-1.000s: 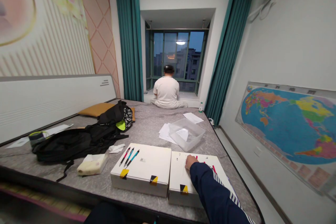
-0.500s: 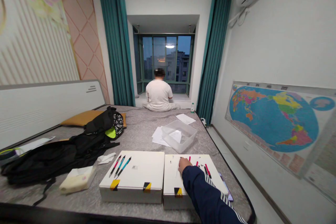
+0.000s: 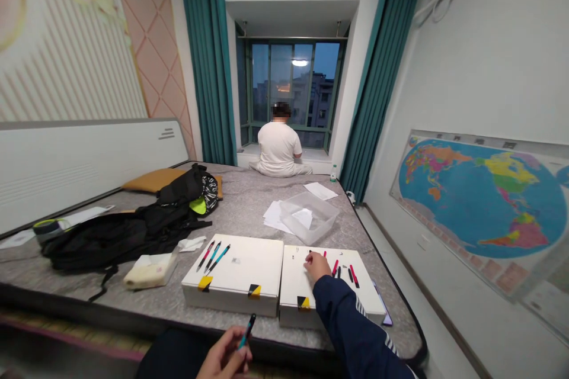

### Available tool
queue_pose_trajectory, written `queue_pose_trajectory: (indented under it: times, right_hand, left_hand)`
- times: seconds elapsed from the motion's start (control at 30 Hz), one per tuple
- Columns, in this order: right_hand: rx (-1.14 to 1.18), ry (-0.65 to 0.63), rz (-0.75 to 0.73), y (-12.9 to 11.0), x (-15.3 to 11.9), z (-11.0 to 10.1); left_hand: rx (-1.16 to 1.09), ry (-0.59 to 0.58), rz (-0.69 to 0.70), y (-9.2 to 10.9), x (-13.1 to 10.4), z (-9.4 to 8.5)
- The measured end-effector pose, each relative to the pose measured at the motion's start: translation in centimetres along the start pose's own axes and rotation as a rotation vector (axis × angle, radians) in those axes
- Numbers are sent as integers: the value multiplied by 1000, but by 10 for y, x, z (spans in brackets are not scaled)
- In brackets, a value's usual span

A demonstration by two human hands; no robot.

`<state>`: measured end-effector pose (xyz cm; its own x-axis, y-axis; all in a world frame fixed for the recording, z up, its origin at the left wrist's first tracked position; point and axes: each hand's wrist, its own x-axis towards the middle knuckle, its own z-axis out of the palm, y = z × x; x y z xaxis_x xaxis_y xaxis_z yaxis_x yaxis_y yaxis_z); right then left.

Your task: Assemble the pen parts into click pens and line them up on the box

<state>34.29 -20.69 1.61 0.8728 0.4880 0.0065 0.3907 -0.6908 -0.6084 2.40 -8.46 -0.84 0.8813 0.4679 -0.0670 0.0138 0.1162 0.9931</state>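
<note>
My left hand [image 3: 226,353] is at the bottom edge, closed around a teal and black pen [image 3: 247,331] that points up. Over the right white box [image 3: 293,284], my right hand [image 3: 317,266] has its fingers pinched near the lid; whatever they may hold is too small to make out. Red and black pen parts [image 3: 353,276] lie on that lid to the right of the hand, with tiny pieces [image 3: 293,257] to its left. Three pens [image 3: 214,257], one red and two teal, lie side by side on the left white box [image 3: 255,260].
Behind the boxes stand a clear plastic bin [image 3: 311,219] and loose papers [image 3: 320,190]. To the left are a tissue pack [image 3: 150,271] and a black backpack [image 3: 111,240]. A person [image 3: 280,148] sits by the window, facing away. A bottle [image 3: 333,174] stands near the bed's far corner.
My left hand has come into view at the bottom with the teal and black pen. The view has tilted down and shifted left. My right hand stays over the right box.
</note>
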Motion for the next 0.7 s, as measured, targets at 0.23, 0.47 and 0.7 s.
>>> queue_pose_trajectory:
  times: [0.23, 0.47, 0.7]
  right_hand:
    - [415, -30, -263, -51, -75, -22]
    - [912, -267, -419, -103, -168, -49]
    - [1100, -252, -262, -102, -180, -33]
  left_hand:
    - [149, -2, 142, 45, 3, 2]
    - [145, -41, 210, 60, -2, 6]
    - [88, -91, 171, 63, -8, 8]
